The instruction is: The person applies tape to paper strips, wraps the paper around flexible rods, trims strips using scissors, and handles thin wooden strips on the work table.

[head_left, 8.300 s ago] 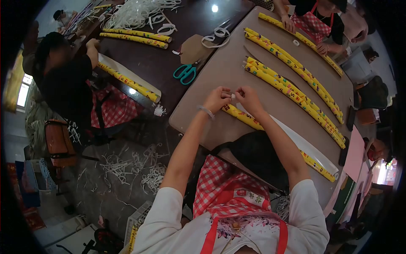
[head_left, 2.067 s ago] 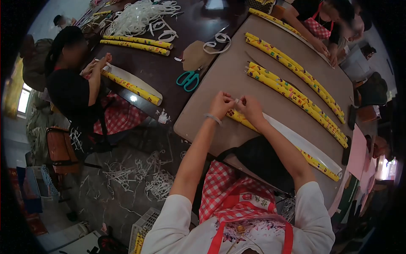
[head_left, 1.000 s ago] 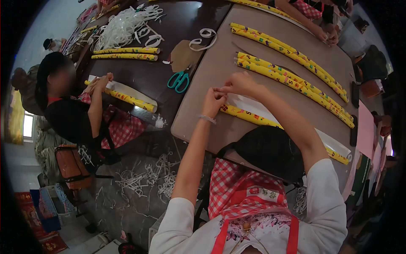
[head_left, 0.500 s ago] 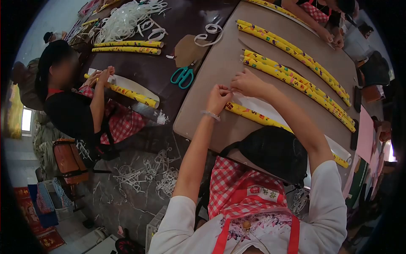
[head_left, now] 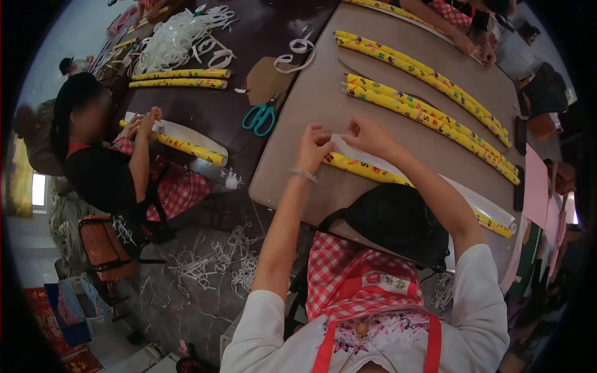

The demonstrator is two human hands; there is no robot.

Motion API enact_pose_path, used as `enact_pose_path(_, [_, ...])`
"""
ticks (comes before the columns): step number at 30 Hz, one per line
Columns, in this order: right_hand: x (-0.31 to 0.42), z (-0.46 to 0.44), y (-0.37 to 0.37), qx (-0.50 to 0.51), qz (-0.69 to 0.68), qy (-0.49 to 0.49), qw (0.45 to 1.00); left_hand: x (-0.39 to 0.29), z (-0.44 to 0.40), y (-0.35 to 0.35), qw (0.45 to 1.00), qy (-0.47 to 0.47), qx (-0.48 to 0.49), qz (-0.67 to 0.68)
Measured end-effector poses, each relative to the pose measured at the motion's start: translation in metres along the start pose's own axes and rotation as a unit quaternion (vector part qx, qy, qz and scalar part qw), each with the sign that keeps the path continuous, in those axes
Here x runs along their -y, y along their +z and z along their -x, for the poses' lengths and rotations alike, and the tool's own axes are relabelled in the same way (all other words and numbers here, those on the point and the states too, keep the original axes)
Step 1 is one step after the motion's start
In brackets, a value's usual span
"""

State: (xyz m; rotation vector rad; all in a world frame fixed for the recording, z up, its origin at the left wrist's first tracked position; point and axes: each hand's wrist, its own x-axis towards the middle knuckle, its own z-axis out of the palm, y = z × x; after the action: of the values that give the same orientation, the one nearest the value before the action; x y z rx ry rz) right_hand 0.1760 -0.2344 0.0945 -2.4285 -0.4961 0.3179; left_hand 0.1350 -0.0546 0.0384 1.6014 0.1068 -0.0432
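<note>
A partly rolled yellow patterned paper [head_left: 367, 169] lies across the table in front of me, its white underside [head_left: 463, 189] showing along the far side. My left hand [head_left: 313, 150] is at the roll's left end, thumb and fingers apart. Close by on the right, my right hand [head_left: 371, 137] hovers over the white edge of the paper, its fingers bent and parted. I cannot make out anything small between the fingers. Farther back lie finished-looking yellow rolls in pairs, a nearer pair [head_left: 429, 118] and a farther pair [head_left: 423, 71].
Teal scissors [head_left: 259, 118] and brown card [head_left: 264, 81] lie on the dark table, with a heap of white strips [head_left: 177, 43] behind. At left a co-worker [head_left: 102, 155] handles another yellow roll [head_left: 189, 149]. Another person's hands [head_left: 476, 50] work at the far side. A black bag [head_left: 398, 217] sits before me.
My hands were close together with fingertips pinched at the roll's left end; now the fingers have parted and the hands are slightly farther apart. The view has shifted slightly.
</note>
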Motion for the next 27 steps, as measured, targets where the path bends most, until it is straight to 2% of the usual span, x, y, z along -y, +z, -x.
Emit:
enact_pose_path(1, [-0.005, 0.003, 0.003, -0.005, -0.002, 0.004, 1.0, 0.002, -0.001, 0.002, 0.999, 0.041, -0.014, 0.02])
enact_pose_path(2, [-0.01, 0.005, 0.005, -0.004, -0.027, -0.001, 1.0, 0.005, -0.002, 0.002, 0.999, 0.042, -0.008, 0.019])
enact_pose_path(4, [-0.014, 0.012, 0.004, -0.004, -0.052, -0.004, 0.999, 0.001, 0.0, 0.001, 0.988, 0.047, -0.049, -0.14])
enact_pose_path(8, [-0.026, 0.021, 0.008, -0.003, -0.058, 0.026, 0.998, 0.017, -0.005, -0.005, 0.964, 0.071, -0.059, -0.25])
enact_pose_path(10, [-0.027, 0.025, 0.008, -0.006, -0.054, 0.032, 0.998, 0.015, -0.002, -0.003, 0.971, 0.012, -0.087, -0.223])
enact_pose_path(11, [-0.027, 0.026, 0.008, -0.013, -0.048, 0.027, 0.998, 0.014, -0.003, -0.002, 0.971, 0.013, -0.083, -0.224])
enact_pose_path(13, [-0.029, 0.031, 0.009, -0.02, -0.046, 0.026, 0.998, 0.002, -0.003, 0.0, 0.955, -0.051, -0.093, -0.276])
enact_pose_path(17, [-0.046, 0.044, 0.0, -0.024, -0.009, 0.054, 0.998, -0.015, -0.01, 0.001, 0.947, -0.088, -0.064, -0.301])
enact_pose_path(20, [-0.064, 0.064, -0.02, -0.013, -0.006, 0.076, 0.997, -0.019, -0.021, -0.005, 0.945, -0.161, -0.018, -0.283])
enact_pose_path(23, [-0.083, 0.096, -0.05, 0.002, -0.009, 0.1, 0.995, 0.004, -0.028, -0.014, 0.955, -0.127, -0.042, -0.266])
enact_pose_path(24, [-0.09, 0.108, -0.06, 0.012, -0.006, 0.104, 0.994, -0.007, -0.025, -0.012, 0.958, -0.146, -0.024, -0.244])
enact_pose_path(27, [-0.113, 0.145, -0.089, 0.024, -0.019, 0.146, 0.989, -0.003, -0.034, -0.019, 0.943, -0.169, -0.001, -0.288])
